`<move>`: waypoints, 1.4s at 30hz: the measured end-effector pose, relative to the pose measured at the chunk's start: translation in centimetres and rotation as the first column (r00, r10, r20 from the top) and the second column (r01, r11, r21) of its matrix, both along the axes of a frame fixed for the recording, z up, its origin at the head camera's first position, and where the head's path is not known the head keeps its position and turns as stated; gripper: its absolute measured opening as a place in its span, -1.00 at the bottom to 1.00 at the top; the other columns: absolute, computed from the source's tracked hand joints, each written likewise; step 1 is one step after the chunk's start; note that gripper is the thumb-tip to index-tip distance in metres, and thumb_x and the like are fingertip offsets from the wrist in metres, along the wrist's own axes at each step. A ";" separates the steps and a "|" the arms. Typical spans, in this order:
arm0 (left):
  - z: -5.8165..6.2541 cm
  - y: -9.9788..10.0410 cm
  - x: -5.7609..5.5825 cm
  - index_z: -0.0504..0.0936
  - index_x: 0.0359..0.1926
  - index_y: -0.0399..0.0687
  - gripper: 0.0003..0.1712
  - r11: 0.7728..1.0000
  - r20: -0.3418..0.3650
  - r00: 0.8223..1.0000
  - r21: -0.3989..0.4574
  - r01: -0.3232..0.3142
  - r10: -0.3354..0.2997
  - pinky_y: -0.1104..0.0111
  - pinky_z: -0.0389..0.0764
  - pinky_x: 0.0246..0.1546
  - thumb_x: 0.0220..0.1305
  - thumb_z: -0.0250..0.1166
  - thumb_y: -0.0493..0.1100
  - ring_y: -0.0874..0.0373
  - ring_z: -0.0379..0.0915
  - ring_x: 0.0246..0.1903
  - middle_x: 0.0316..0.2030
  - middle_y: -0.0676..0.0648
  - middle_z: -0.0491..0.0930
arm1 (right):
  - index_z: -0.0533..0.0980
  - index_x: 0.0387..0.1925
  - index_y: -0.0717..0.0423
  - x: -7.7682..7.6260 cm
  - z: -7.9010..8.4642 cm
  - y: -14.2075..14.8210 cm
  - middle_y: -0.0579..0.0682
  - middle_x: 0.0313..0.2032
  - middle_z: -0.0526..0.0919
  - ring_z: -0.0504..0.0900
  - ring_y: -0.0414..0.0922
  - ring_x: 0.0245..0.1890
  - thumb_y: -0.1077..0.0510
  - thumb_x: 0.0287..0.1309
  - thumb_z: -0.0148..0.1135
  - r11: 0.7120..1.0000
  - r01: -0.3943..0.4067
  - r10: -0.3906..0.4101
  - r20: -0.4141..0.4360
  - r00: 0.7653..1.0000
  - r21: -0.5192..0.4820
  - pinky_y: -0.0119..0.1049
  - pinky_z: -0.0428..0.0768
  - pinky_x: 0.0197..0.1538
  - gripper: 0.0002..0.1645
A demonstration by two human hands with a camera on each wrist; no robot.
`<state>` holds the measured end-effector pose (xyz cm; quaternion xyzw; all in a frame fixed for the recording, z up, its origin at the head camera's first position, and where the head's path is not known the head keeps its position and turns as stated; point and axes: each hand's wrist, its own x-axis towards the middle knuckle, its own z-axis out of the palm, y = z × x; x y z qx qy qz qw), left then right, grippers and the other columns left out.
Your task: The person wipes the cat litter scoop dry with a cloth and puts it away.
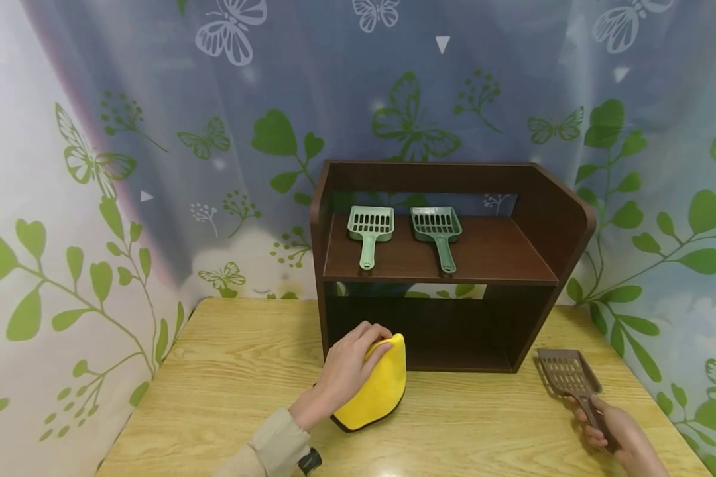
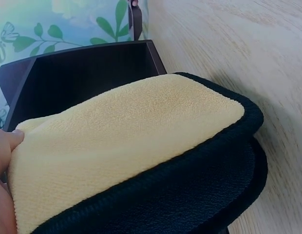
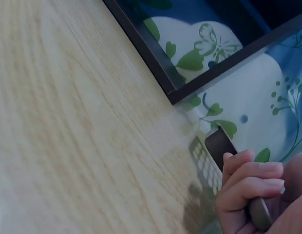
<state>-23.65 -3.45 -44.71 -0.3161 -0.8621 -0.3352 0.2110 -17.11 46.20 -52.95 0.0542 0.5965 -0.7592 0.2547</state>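
3 slotted plastic scoops, 1 yellow plush cloth with black edging and 1 dark brown 2-tier wooden shelf are seen on or above the pale wood-grain counter. The 2 hands are held well apart. The cloth is pinched at its top edge between the thumb and fingers of the left hand, and is hung in front of the shelf's lower left part; whether the counter is touched by its lower edge cannot be told. The handle of 1 brown scoop is gripped by the curled fingers of the right hand, to the right of the shelf, and a slotted shadow is cast on the counter beside it. Beyond the left hand, on the upper board, 1 light green scoop is laid; to its right, between the hands, 1 darker green scoop is placed. Both handles are pointed forward.
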 end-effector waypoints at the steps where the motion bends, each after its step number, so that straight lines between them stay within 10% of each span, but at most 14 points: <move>1: 0.0 0.1 -0.1 0.63 -0.04 0.05 -0.83 1.000 -0.002 1.000 -0.002 -0.002 0.002 0.53 0.37 -0.51 0.46 0.24 -0.05 0.32 0.28 -0.49 -0.30 0.12 0.52 | 0.60 -0.14 -0.19 0.3 0.1 -0.1 -0.17 -0.40 0.54 0.32 -0.35 -0.63 -0.05 0.58 -0.75 1.000 0.006 -0.006 0.001 1.000 0.021 -0.48 0.41 -0.49 -0.18; 16: 0.6 0.6 -0.3 0.63 -0.04 0.07 -0.84 0.999 -0.093 0.996 -0.042 0.000 -0.004 0.54 0.35 -0.52 0.46 0.25 -0.04 0.33 0.25 -0.49 -0.33 0.11 0.49 | 0.57 -0.10 -0.27 3.5 1.4 -2.9 -0.22 -0.43 0.55 0.34 -0.37 -0.63 -0.05 0.56 -0.85 0.988 -0.156 0.154 -0.083 0.985 -0.017 -0.37 0.11 -0.53 -0.14; 27: 1.1 1.1 -0.4 0.64 -0.03 0.10 -0.83 0.992 -0.213 0.977 -0.125 -0.016 -0.011 0.56 0.33 -0.53 0.46 0.24 -0.02 0.30 0.28 -0.47 -0.31 0.10 0.49 | 0.53 -0.02 -0.10 3.8 1.3 -8.3 -0.20 -0.42 0.54 0.40 -0.39 -0.63 -0.03 0.63 -0.68 0.982 -0.186 0.185 -0.125 0.975 0.003 -0.45 0.32 -0.54 -0.30; 42: 2.6 0.7 -1.8 0.64 -0.08 0.10 -0.81 0.953 -0.566 0.824 -0.241 -0.184 0.016 0.45 0.32 -0.43 0.36 0.36 0.00 0.20 0.40 -0.42 -0.29 0.05 0.54 | 0.47 0.02 0.29 2.2 4.6 -17.6 -0.17 -0.48 0.49 0.32 -0.39 -0.71 -0.15 0.63 -0.32 0.959 -0.166 0.194 -0.103 0.976 0.228 -0.48 0.31 -0.60 -0.38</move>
